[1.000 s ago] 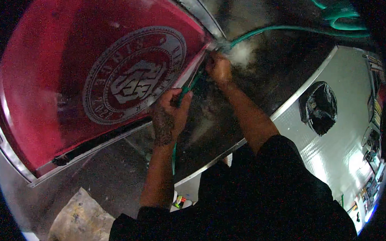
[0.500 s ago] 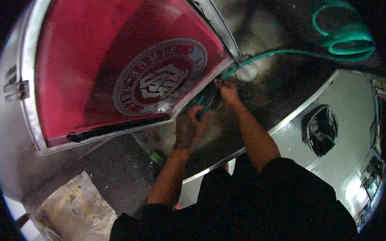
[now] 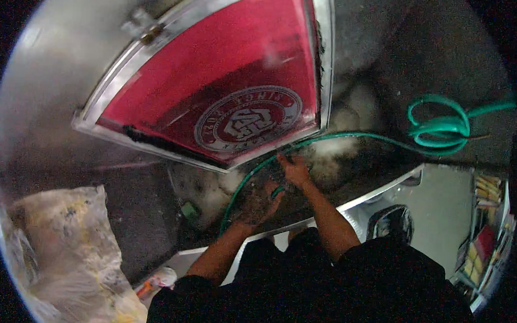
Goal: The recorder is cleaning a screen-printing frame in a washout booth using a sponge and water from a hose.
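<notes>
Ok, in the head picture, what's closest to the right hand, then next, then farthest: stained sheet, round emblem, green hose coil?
From the right hand:
1. Round emblem, up and left.
2. Green hose coil, to the right.
3. Stained sheet, far lower left.

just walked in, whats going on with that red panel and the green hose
A person works with both bare hands just below a framed red panel with a round grey emblem. A small green piece shows at the left hand; the right hand is close by, near the green hose, its grip unclear in the dim blur. The hose curves past the panel toward loose loops on the right.
</notes>
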Demonstrator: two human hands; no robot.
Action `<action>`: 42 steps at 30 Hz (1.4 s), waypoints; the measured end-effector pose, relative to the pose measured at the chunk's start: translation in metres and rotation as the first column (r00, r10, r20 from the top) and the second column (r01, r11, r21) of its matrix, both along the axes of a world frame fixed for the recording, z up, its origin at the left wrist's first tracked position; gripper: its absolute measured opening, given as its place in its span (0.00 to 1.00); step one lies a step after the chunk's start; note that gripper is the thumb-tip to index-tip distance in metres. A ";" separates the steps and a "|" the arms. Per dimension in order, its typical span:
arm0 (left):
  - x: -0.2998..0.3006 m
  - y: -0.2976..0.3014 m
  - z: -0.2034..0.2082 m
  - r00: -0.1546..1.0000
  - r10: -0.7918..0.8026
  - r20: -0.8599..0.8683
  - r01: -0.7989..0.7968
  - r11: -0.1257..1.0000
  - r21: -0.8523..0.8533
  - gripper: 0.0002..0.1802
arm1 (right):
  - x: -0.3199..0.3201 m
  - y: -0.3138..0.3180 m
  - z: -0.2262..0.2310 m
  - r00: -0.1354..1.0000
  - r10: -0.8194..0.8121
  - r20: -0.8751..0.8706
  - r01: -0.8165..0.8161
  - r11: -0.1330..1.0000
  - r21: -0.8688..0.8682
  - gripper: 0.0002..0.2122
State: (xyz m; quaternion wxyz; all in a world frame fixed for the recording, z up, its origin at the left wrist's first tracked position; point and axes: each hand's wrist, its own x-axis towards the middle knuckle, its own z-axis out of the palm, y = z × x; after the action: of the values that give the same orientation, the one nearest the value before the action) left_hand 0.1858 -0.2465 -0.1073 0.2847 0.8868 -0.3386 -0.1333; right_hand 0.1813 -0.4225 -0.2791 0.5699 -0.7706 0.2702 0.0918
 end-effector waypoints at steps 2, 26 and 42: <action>-0.001 -0.002 0.011 0.998 0.053 -0.037 -0.050 0.995 0.084 0.20 | 0.000 -0.018 -0.011 0.974 0.225 -0.009 -0.224 0.966 -0.128 0.16; -0.036 -0.024 -0.011 0.996 -0.050 0.080 0.062 0.985 -0.162 0.32 | -0.014 -0.187 -0.125 0.903 -0.032 0.429 -0.324 0.606 0.727 0.23; -0.026 0.097 -0.021 0.989 0.130 -0.074 -0.147 0.934 -0.326 0.21 | 0.005 0.054 0.055 0.966 0.199 -0.164 -0.133 0.930 0.342 0.19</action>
State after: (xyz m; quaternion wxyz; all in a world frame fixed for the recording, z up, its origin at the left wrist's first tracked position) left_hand 0.1598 -0.1495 -0.1279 0.4467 0.8445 -0.2854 -0.0772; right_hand 0.1860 -0.3684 -0.2244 0.6510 -0.6723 0.2394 0.2588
